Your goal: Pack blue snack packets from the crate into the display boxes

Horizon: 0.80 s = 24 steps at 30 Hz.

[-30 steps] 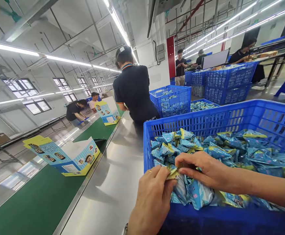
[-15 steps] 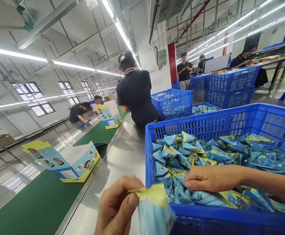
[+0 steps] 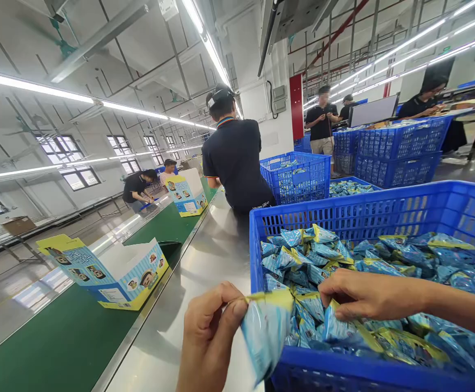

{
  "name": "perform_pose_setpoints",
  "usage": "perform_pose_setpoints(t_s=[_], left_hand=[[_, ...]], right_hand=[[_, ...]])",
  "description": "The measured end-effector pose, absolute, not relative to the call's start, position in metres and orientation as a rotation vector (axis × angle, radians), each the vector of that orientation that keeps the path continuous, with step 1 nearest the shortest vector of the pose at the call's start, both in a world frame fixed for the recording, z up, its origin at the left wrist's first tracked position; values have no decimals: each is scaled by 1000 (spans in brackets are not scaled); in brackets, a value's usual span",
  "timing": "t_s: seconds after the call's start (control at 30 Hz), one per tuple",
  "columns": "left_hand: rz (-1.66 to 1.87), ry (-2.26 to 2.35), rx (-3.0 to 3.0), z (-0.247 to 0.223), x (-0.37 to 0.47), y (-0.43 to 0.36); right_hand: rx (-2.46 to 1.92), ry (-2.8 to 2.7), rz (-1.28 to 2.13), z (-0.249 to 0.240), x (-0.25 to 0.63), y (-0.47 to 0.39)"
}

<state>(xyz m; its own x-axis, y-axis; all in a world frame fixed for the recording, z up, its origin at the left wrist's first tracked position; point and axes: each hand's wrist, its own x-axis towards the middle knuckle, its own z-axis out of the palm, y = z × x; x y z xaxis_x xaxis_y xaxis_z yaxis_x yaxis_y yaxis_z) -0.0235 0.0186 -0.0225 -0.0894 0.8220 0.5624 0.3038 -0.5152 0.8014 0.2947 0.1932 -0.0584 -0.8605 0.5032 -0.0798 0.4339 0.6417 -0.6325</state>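
My left hand (image 3: pixel 215 329) pinches a blue-and-yellow sealed packet (image 3: pixel 265 333) by its yellow top edge. That packet hangs over the near left corner of a large blue plastic crate (image 3: pixel 355 363). Inside the crate my right hand (image 3: pixel 370 294) is closed, thumb and fingers on the top of another such packet (image 3: pixel 338 328), which still lies among the others. Many more blue-and-yellow packets (image 3: pixel 322 249) fill the crate's bottom in a loose heap.
Left of a steel ledge (image 3: pixel 192 277) runs a green conveyor belt (image 3: pixel 57 337) bearing an open printed carton (image 3: pixel 127 283) and a second carton (image 3: pixel 187 193) farther along. A co-worker (image 3: pixel 237 158) stands ahead, beside another blue crate (image 3: pixel 296 177). More people work behind.
My right hand has lifted slightly and now grips a packet's top. The packet in my left hand has moved a little right and up. The whole view has shifted slightly.
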Motion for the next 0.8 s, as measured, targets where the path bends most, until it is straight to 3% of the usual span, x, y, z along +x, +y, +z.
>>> perform_pose_setpoints(t_s=[0.07,0.17,0.27,0.63,0.8], left_hand=[[1658,1302,1782,-23,-26,22],[1580,1257,1777,-24,-27,26],[1550,1234,1770,-23,-24,28],[1380,1063,1767,-37,-2,37],[1378,1070,1820,-54,5,48]], right_hand=[[-879,-2658,1050,-50,293,189],[-864,-2464,1386,-43,289,185],[-849,-2415,1228,-43,284,185],[-835,-2312,1144,-47,278,178],[-786,-2226,1276,-45,272,171]])
